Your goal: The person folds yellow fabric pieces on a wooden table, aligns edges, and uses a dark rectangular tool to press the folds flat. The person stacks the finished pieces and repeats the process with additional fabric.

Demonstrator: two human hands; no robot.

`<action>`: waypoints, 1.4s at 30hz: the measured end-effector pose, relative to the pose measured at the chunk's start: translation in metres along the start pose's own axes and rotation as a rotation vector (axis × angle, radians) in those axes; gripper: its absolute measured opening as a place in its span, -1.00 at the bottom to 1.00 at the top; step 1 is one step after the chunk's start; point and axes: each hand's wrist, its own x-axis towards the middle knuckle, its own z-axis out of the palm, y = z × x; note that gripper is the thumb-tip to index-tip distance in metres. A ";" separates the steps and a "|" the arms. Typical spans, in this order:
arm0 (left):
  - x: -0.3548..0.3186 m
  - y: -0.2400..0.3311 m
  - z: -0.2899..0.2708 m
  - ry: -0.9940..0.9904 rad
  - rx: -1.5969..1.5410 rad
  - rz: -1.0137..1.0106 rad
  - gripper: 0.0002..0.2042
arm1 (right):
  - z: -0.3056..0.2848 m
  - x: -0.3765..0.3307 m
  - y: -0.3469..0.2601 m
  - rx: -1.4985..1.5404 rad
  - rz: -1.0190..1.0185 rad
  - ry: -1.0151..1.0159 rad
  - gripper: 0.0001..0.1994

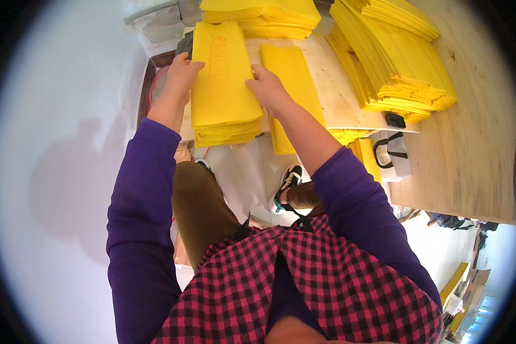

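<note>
A thick stack of flat yellow fabric sheets (223, 86) lies at the near edge of a pale wooden worktable (470, 149), its lower end hanging slightly past that edge. The left hand (182, 74) presses against the stack's left side, fingers curled over the rim of the top sheet with the thumb along the edge, so it grips the stack's side rather than resting loosely. The right hand (268, 89) meets the stack's right side, fingers bent and fingertips pushed against the edge of the sheets; whether they pinch a sheet or only push cannot be told. Both forearms wear purple sleeves, over a red and black checked shirt.

Just to the right of the stack, touching the right hand's far side, a single long yellow fabric sheet (292, 86) lies flat and droops over the table's near edge. Beyond the stack, toward the far edge, sits another low pile of yellow sheets (269, 17). To the right, a tall fanned pile of yellow sheets (401, 69) runs along the table toward its far right corner. A small black object (395, 120) rests at the near edge beside that pile. Below the table edge hangs a white bag with black handles (391, 153). Under the table, brown trousers and a black and white sneaker (288, 182) stand on a pale floor.
</note>
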 end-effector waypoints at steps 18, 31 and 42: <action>-0.241 0.003 0.004 -0.270 -0.159 0.486 -0.85 | -0.168 -0.121 0.136 -0.245 0.306 0.503 -0.58; -0.198 -0.072 0.129 -0.612 -0.673 -0.571 -0.44 | -0.135 -0.120 0.131 0.616 0.468 0.132 -0.59; -0.203 -0.050 0.180 -0.563 -0.692 -0.482 -0.67 | -0.153 -0.136 0.144 0.715 0.381 0.214 -0.61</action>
